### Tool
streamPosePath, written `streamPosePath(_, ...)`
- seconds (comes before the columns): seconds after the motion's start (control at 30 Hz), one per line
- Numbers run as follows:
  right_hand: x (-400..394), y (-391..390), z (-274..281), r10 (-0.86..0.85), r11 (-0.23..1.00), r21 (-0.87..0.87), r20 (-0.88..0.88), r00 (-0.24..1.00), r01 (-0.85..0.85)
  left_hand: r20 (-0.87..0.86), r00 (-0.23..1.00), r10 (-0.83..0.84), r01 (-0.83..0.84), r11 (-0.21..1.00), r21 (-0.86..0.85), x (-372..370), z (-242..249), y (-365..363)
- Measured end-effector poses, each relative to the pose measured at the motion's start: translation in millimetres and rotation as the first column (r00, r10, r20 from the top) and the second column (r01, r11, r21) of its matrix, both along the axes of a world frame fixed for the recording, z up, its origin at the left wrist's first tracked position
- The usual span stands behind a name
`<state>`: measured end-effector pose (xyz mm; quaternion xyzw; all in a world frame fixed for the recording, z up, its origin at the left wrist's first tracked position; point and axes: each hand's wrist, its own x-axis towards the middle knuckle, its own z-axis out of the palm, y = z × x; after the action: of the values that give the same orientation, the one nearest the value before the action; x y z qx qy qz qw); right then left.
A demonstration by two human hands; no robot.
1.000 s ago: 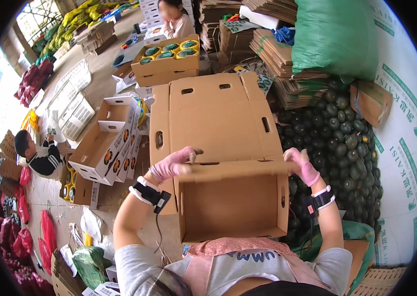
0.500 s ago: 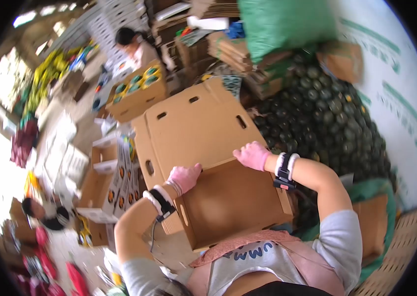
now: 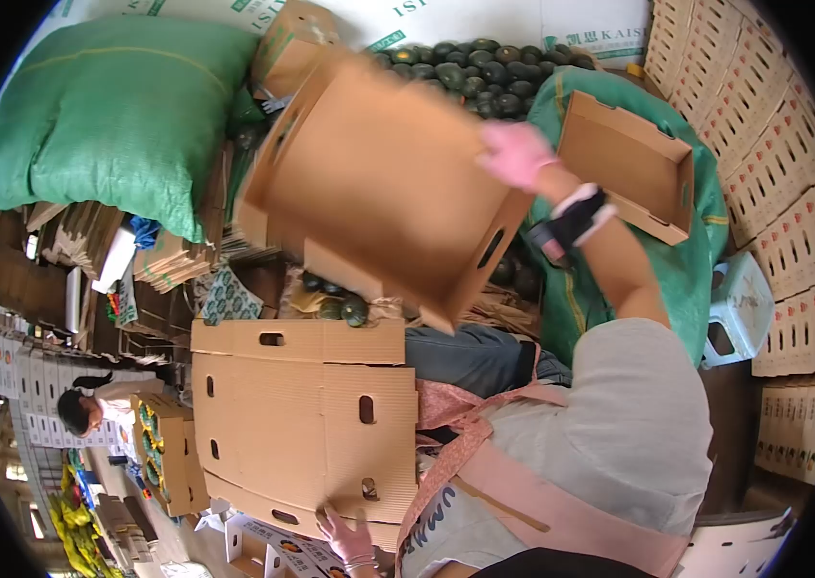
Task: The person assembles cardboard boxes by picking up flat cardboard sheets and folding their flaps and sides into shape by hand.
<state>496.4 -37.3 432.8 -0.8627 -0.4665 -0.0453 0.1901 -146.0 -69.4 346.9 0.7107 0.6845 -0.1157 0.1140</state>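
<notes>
An open cardboard box, blurred by motion, is raised and tilted in front of me. My right hand, in a pink glove, grips its rim on the right side. A flat cardboard sheet with oval hand holes lies across my lap. My left hand, also gloved in pink, rests on the sheet's lower edge with its fingers apart.
Dark green squashes are heaped behind the raised box. A second open box sits on green sacking at right, near a light blue stool. A bulging green sack stands left. Another person works beside a filled box.
My view has turned to the right. The box has left the flat sheet on my lap and swung up and away in my right hand. My left hand has let go of it.
</notes>
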Motion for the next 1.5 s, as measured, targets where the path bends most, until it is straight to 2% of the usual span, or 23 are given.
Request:
streamPosePath(0.03,20.1,-31.4,-2.1,-0.147,0.973,0.174,-0.027,0.989,0.150,-0.071,0.997,-0.015,0.021,0.996,0.091,-9.6,-20.0,-9.4)
streamPosePath(0.2,83.7,-168.5,-32.3,-0.663,0.680,0.184,-0.257,0.703,0.709,0.089,0.841,0.534,-0.538,0.807,0.244,-16.4,-68.6,-35.4)
streamPosePath(0.3,88.9,-202.4,-56.6,-0.834,0.551,-0.246,-0.148,0.531,0.797,0.256,0.715,0.651,-0.698,0.686,0.205,5.1,-56.0,-35.6)
streamPosePath(0.37,46.2,-173.5,-44.7,-0.798,0.547,-0.349,0.057,0.600,0.761,0.534,0.602,0.593,-0.772,0.602,0.202,15.2,-53.5,-39.7)
streamPosePath(0.43,-15.9,-94.4,-9.5,-0.699,0.641,-0.334,0.120,0.705,0.691,0.566,0.570,0.596,-0.796,0.572,0.198,30.4,-36.5,-34.7)
streamPosePath(0.5,-50.3,-26.5,-38.5,-0.137,0.974,-0.166,0.128,0.982,0.158,0.616,0.518,0.593,-0.819,0.551,0.158,26.9,-33.0,-29.0)
streamPosePath(0.53,-86.2,12.3,-36.4,0.083,0.987,-0.137,0.013,0.996,-0.080,0.711,0.470,0.523,-0.829,0.539,0.151,14.3,-46.6,-28.1)
streamPosePath(0.57,-117.0,46.0,-52.8,0.263,0.964,-0.042,-0.012,0.965,-0.263,0.797,0.416,0.438,-0.838,0.526,0.148,2.0,-58.4,-29.3)
streamPosePath(0.63,-175.1,107.2,-64.0,0.465,0.821,-0.226,-0.269,0.843,-0.525,0.833,0.358,0.422,-0.855,0.507,0.111,-0.5,-49.9,-28.3)
streamPosePath(0.7,-219.0,151.9,-77.7,0.465,0.684,-0.343,-0.475,0.747,-0.644,0.859,0.255,0.443,-0.887,0.461,0.025,-3.9,-45.4,-25.8)
streamPosePath(0.77,-245.1,177.1,-102.9,0.547,0.530,-0.237,-0.638,0.542,-0.814,0.811,0.307,0.498,-0.876,0.481,0.037,6.8,-17.5,-26.2)
streamPosePath(0.8,-262.7,164.3,-64.1,0.554,0.581,-0.332,-0.508,0.660,-0.743,0.857,0.256,0.448,-0.882,0.472,0.016,-8.2,-42.6,-27.9)
streamPosePath(0.9,-263.3,166.1,-61.8,0.686,0.501,-0.257,-0.464,0.560,-0.826,0.934,0.001,0.357,-0.852,0.489,-0.186,-19.0,-38.0,-32.8)
streamPosePath(0.97,-255.8,165.3,-55.8,0.698,0.546,-0.372,-0.294,0.653,-0.751,0.806,0.305,0.507,-0.874,0.485,0.026,-20.5,-26.8,-34.7)
streamPosePath(1.1,-203.7,189.6,-102.1,0.731,0.468,0.129,-0.612,0.301,-0.874,0.544,0.471,0.694,-0.863,0.490,0.122,-2.0,30.5,-35.6)
streamPosePath(1.17,-205.5,179.8,-79.7,0.592,0.542,-0.178,-0.612,0.524,-0.821,0.191,0.742,0.642,-0.670,0.716,0.194,20.2,25.0,-20.6)
streamPosePath(1.2,-211.5,171.5,-77.5,0.684,0.444,-0.156,-0.578,0.446,-0.883,-0.001,0.839,0.544,-0.537,0.829,0.158,30.1,22.1,-13.7)
streamPosePath(1.27,-226.1,148.4,-64.0,0.895,0.224,-0.209,-0.344,0.286,-0.952,0.273,0.912,0.306,-0.366,0.907,0.207,47.9,20.5,-6.0)
streamPosePath(1.3,-238.9,137.6,-51.1,0.891,0.245,-0.273,-0.314,0.327,-0.930,0.354,0.897,0.265,-0.334,0.930,0.151,54.2,10.7,3.6)
streamPosePath(1.37,-253.0,130.5,-42.7,0.943,0.093,-0.098,-0.310,0.119,-0.991,0.294,0.954,0.057,-0.089,0.991,0.095,59.1,-4.7,17.8)
streamPosePath(1.43,-269.1,134.4,-30.0,0.929,-0.176,-0.261,-0.364,-0.072,-0.949,0.412,0.911,0.018,-0.070,0.991,0.112,56.0,-16.7,19.2)
streamPosePath(1.47,-276.4,137.7,-28.9,0.870,-0.430,-0.152,-0.332,-0.364,-0.890,0.467,0.884,-0.007,-0.056,0.991,0.122,51.8,-21.7,22.6)
streamPosePath(1.5,-278.3,141.8,-24.9,0.836,-0.503,-0.234,-0.376,-0.399,-0.832,0.554,0.826,-0.100,0.042,0.992,0.115,41.6,-21.1,21.7)
